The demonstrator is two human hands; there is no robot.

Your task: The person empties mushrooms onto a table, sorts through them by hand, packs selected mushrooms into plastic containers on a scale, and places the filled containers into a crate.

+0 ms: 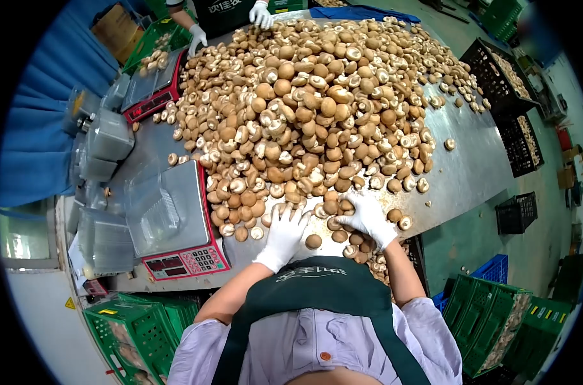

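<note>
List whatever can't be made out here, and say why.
Head view: whether the left hand or right hand grips anything; their own backs hide it.
Head view: digits on the near scale; too small and blurred.
Head view: head of the co-worker; cut off by the top edge.
Head view: bottom of the mushroom pile; its top covers it.

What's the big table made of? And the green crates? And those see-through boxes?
The table looks like metal, maybe steel: it's grey with a dull, scuffed shine. The green crates look like hard, slightly shiny plastic, with moulded ribs and holes. The see-through boxes are probably thin, glossy plastic, because light glints off them.
</note>
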